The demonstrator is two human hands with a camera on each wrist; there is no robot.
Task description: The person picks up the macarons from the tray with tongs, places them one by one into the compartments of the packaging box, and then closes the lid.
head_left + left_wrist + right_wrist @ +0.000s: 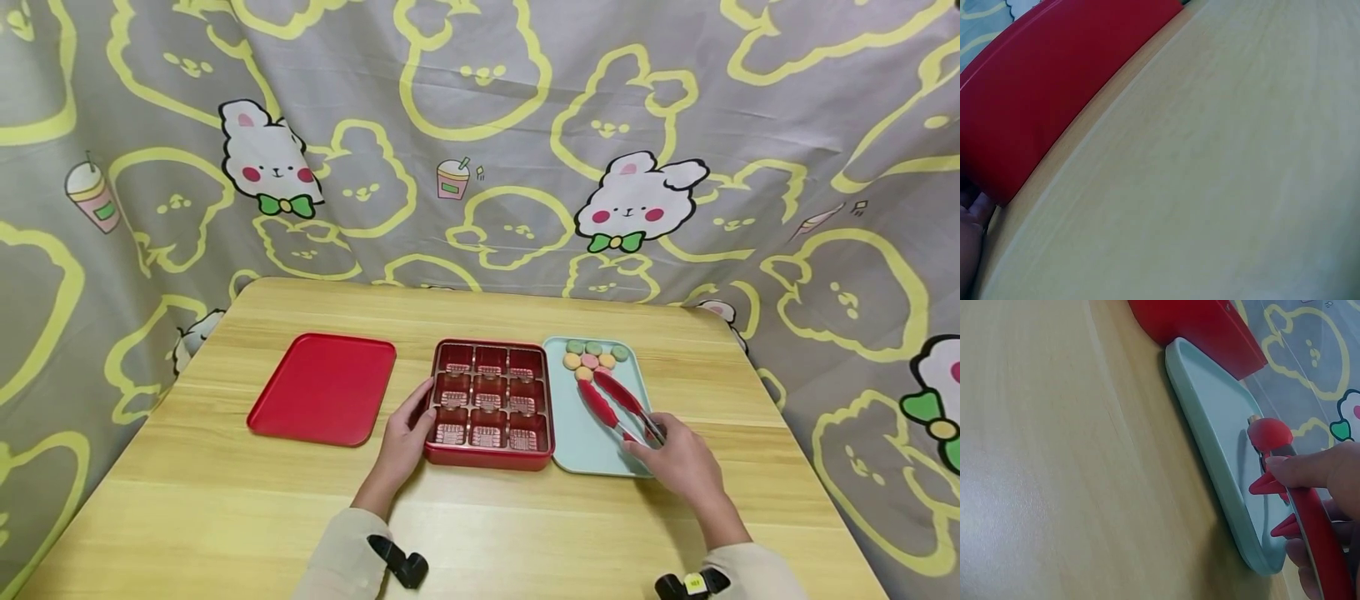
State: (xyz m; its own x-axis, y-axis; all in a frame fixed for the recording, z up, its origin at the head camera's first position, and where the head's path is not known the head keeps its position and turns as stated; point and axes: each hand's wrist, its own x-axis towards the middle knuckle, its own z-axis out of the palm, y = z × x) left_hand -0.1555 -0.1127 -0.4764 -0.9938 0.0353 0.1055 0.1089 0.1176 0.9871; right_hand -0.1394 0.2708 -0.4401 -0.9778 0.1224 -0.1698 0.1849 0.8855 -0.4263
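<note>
A red box (489, 460) with a clear divided insert (489, 383) sits mid-table, and no items show in its compartments. My left hand (405, 433) touches the box's left side near the front corner, thumb and finger at the rim. In my right hand (682, 458) I grip red-tipped tongs (597, 404) above a pale blue tray (581, 454). The tongs' arms are spread, their tips by the nearest small macarons (590, 361), which are green, yellow and pink. In the right wrist view, the tongs' red handle (1322, 544) lies between my thumb and fingers.
A flat red lid (322, 389) lies on the wooden table (480, 533) left of the box. The tray adjoins the box's right side. Behind the table hangs a grey patterned curtain (510, 242).
</note>
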